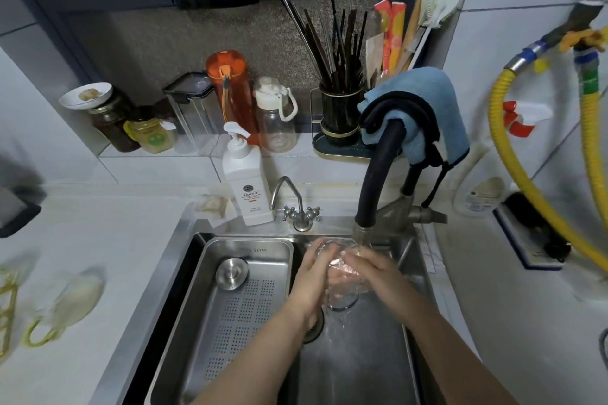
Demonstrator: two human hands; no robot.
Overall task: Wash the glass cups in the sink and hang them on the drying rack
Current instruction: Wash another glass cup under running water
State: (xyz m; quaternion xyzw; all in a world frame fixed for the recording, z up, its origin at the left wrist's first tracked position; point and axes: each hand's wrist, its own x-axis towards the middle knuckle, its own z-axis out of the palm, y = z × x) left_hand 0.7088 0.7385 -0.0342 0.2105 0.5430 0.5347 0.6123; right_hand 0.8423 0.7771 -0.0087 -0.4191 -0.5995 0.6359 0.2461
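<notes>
A clear glass cup (pixel 342 293) is held over the steel sink (pixel 362 355), under the black faucet spout (pixel 363 233). My left hand (pixel 312 276) grips its left side and my right hand (pixel 375 270) wraps its right side, fingers over the glass. Water blurs the glass surface. At the far left edge a gold-coloured drying rack (pixel 8 302) stands on the counter. Beside it a blurred glass cup with a yellow-green handle (pixel 65 302) lies on the counter.
A perforated steel drain tray (pixel 230 316) with a round plug fills the sink's left half. A white soap pump bottle (pixel 245 181) and a small chrome tap (pixel 296 204) stand behind the sink. Jars, bottles and a chopstick holder (pixel 339 115) line the back ledge. Yellow hoses (pixel 513 154) hang right.
</notes>
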